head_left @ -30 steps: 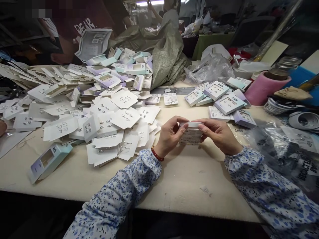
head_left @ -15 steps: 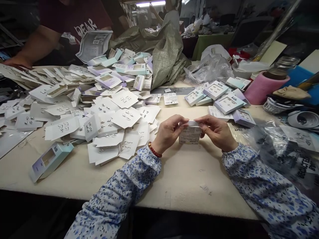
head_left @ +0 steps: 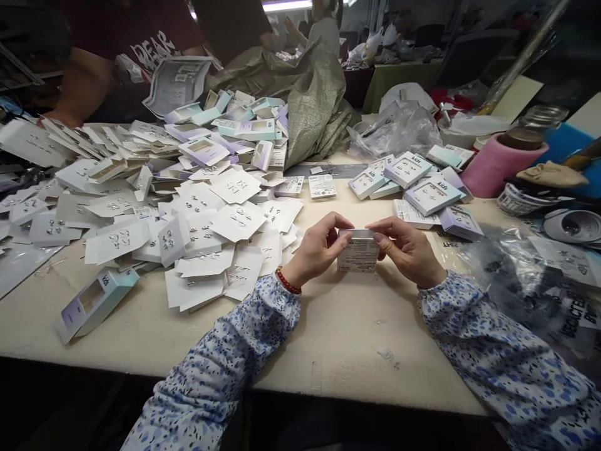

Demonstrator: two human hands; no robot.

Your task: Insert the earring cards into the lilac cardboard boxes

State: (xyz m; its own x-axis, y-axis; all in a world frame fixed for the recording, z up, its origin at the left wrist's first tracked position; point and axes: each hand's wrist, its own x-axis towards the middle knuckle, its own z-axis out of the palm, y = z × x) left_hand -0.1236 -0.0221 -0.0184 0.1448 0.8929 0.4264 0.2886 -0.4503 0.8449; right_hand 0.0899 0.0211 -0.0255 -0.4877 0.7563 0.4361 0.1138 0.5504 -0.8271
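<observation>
A small white box (head_left: 357,252) with printed text on its back stands on edge just above the table, held between both hands. My left hand (head_left: 318,248) grips its left end, thumb and fingertips at the top edge. My right hand (head_left: 406,250) pinches its right end and top. To the left lies a wide heap of white earring cards (head_left: 201,225). A pile of closed "kids" boxes (head_left: 425,194) sits just beyond my right hand.
A loose windowed box (head_left: 94,302) lies near the front left edge. Empty boxes (head_left: 235,122) are heaped at the back beside a grey woven sack (head_left: 317,100). A pink roll (head_left: 498,166) and clear plastic bags (head_left: 530,275) crowd the right. Another person in a dark red shirt (head_left: 136,44) stands at the far left.
My hands have kept the box in place, with the fingers shifting along its top edge. The person at the far left has drawn an arm back over the cards.
</observation>
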